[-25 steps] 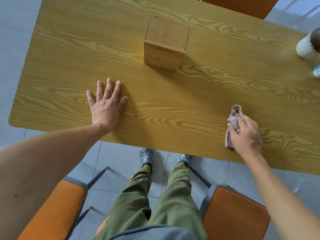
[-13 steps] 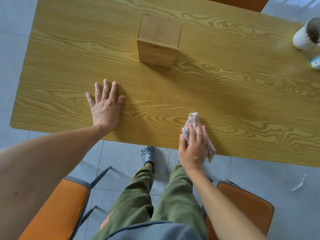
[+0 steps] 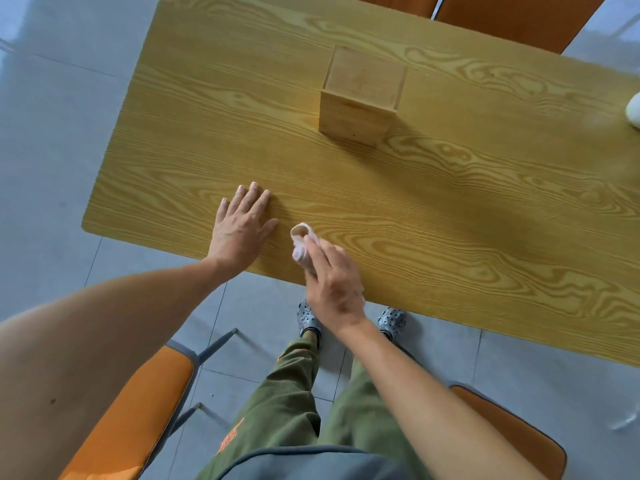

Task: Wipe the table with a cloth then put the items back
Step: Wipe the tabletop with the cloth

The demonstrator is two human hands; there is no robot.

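The wooden table (image 3: 450, 209) stands on a grey floor. The left hand (image 3: 240, 228) lies flat and open on it. The right hand (image 3: 330, 278) holds the pink cloth (image 3: 300, 242) near the front edge. A big swipe could bump the wooden box (image 3: 360, 98).

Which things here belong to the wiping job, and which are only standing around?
Job:
cloth, under the right hand
table, with the left hand flat on it
box, on the table
white item at the table's right edge, perhaps to be put back

Standing around:
orange chairs
floor
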